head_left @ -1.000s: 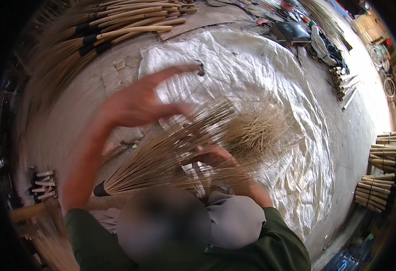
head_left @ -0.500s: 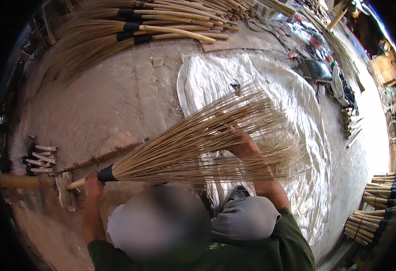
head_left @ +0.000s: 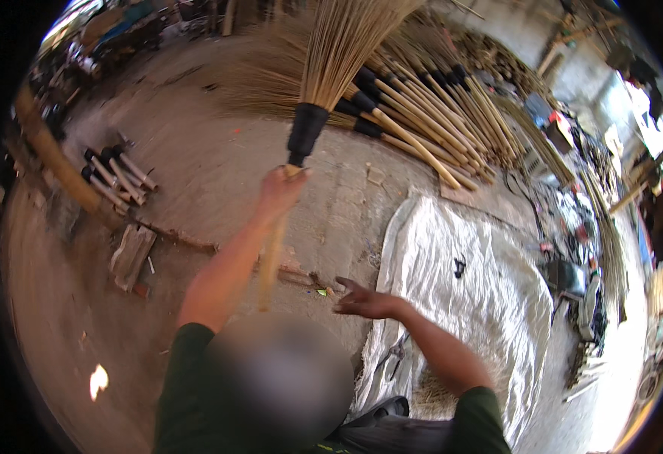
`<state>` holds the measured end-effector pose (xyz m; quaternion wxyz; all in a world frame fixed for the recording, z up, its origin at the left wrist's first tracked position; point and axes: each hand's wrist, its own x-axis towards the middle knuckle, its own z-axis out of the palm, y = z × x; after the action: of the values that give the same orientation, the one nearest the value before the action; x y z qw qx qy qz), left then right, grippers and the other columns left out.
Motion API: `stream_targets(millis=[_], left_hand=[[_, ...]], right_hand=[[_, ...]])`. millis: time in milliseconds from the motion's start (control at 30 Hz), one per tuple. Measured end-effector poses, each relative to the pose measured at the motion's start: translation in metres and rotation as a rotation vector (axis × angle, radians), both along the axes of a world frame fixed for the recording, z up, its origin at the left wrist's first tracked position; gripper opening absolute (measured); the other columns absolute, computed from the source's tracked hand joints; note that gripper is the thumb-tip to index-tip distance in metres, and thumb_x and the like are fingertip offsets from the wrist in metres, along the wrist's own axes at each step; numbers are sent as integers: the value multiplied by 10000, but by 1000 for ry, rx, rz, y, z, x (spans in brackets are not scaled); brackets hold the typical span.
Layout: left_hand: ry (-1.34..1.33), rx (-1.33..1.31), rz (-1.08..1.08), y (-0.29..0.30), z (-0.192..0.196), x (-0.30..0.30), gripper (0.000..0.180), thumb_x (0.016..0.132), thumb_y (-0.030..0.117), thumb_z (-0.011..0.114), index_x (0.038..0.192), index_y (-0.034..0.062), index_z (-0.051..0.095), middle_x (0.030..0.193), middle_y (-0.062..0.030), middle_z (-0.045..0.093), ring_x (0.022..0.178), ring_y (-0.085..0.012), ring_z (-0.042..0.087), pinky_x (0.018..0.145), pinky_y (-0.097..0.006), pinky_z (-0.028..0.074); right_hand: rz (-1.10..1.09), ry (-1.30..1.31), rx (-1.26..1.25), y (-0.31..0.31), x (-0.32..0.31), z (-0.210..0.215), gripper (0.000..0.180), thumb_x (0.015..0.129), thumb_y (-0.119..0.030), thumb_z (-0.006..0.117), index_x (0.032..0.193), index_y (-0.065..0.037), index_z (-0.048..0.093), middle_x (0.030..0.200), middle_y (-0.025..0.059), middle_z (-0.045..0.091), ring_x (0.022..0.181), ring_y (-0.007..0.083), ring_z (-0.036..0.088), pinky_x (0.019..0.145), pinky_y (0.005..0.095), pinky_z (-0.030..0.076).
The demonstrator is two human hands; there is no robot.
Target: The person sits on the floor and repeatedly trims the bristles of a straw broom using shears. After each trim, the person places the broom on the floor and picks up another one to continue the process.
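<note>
My left hand (head_left: 280,191) is wrapped round the wooden handle of a broom (head_left: 310,125), just below its black binding. The broom stands bristles up, its brown fibres spreading to the top edge of the view and its handle hanging down below my fist. To the right, my right hand (head_left: 365,300) is empty, fingers stretched out and apart, over the near left edge of a white woven sheet (head_left: 468,280). Behind the raised broom lies a pile of finished brooms (head_left: 415,113) with black bindings and pale handles, their bristles pointing left.
Short black-topped handles (head_left: 119,178) lie at the left beside a slanted wooden pole (head_left: 59,163). A wooden block (head_left: 132,257) rests on the floor nearby. Loose bristle scraps (head_left: 441,393) lie on the sheet's near part. A dark box (head_left: 566,278) and clutter line the right side.
The broom has swung from lying across my lap to upright in front, lifted by my left hand. My right hand has come off its bristles. The view has turned left and tilted up.
</note>
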<state>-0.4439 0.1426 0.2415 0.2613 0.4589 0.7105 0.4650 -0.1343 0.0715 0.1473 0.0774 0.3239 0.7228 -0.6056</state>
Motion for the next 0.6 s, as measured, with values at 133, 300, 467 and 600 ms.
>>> stream_targets(millis=[133, 300, 467, 600], left_hand=[[-296, 184, 82, 28, -5, 17, 363, 950, 364, 746, 946, 36, 590, 715, -5, 550, 574, -117, 557, 531, -320, 492], [-339, 189, 292, 38, -35, -44, 423, 965, 438, 702, 915, 38, 576, 743, -32, 561, 647, -133, 586, 588, -338, 504], [-129, 99, 250, -19, -104, -160, 592, 999, 577, 549, 1027, -4, 657, 938, -112, 655, 960, -265, 653, 851, -408, 497], [297, -211, 533, -72, -187, -226, 522, 1008, 484, 559, 1248, 25, 622, 1313, -137, 613, 1315, -345, 518, 1114, -558, 353]], right_hand=[[-418, 223, 147, -49, -96, -48, 821, 915, -514, 736, 1476, 12, 448, 1337, 320, 600, 1264, 338, 600, 1021, 442, 472], [-777, -36, 410, -70, -115, -78, 603, 896, -426, 760, 1228, 44, 579, 917, 256, 693, 854, 399, 690, 794, 470, 530], [-653, 56, 337, -51, -143, -81, 487, 884, -376, 766, 1084, 40, 613, 875, 274, 678, 821, 429, 686, 770, 470, 528], [-545, -79, 413, -27, -178, -92, 427, 872, -338, 777, 1013, 37, 630, 857, 270, 671, 803, 403, 690, 748, 452, 524]])
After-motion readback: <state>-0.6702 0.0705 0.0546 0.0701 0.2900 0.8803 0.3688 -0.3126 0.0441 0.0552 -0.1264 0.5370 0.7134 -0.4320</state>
